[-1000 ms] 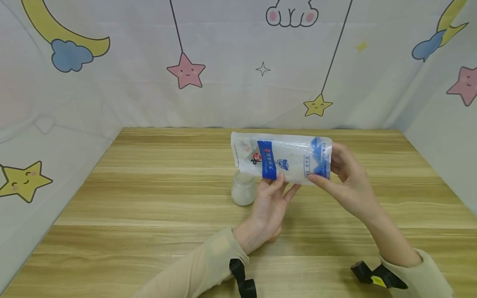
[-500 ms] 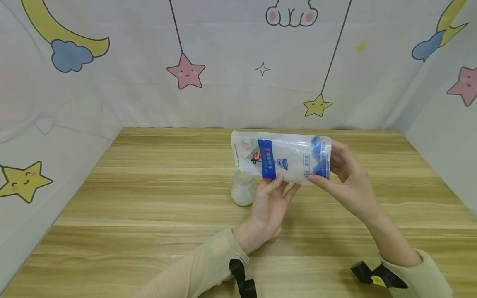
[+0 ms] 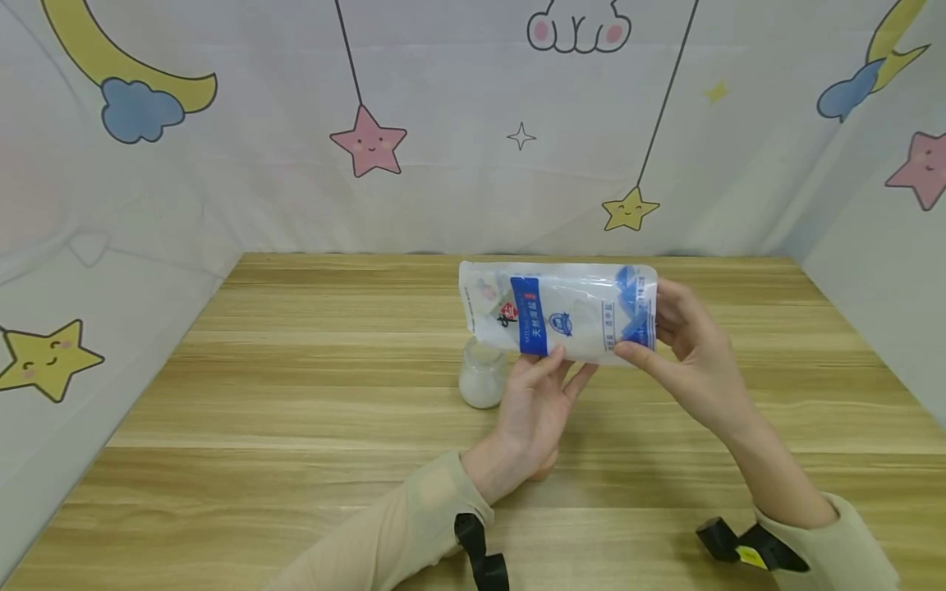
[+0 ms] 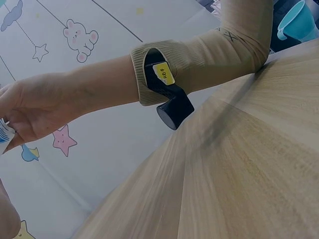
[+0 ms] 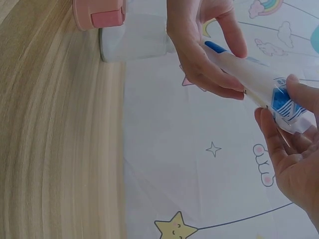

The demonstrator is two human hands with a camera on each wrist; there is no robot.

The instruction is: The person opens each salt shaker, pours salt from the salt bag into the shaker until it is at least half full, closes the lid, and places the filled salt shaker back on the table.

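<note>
A white and blue salt bag (image 3: 584, 316) is held sideways above the table, its printed face toward me. My left hand (image 3: 528, 419) grips its lower edge near the middle, thumb in front and fingers behind. At the bag's right end, my right hand (image 3: 695, 369) pinches the blue-patterned part. The right wrist view shows the bag (image 5: 249, 74) between thumb and fingers of both hands. Behind the left hand stands a small glass jar (image 3: 482, 382) with white contents, its top overlapped by the bag. In the left wrist view, only a corner of the bag (image 4: 5, 134) shows.
A pink object (image 5: 99, 12) sits beside the jar in the right wrist view; in the head view it is mostly hidden by the left wrist. A turquoise cup (image 4: 299, 22) appears far back in the left wrist view. A printed cloth (image 3: 458, 189) borders the wooden table (image 3: 296, 369).
The bag's right end has risen very slightly, and my right thumb has shifted a little to the right on it. The left hand and the jar stay in place.
</note>
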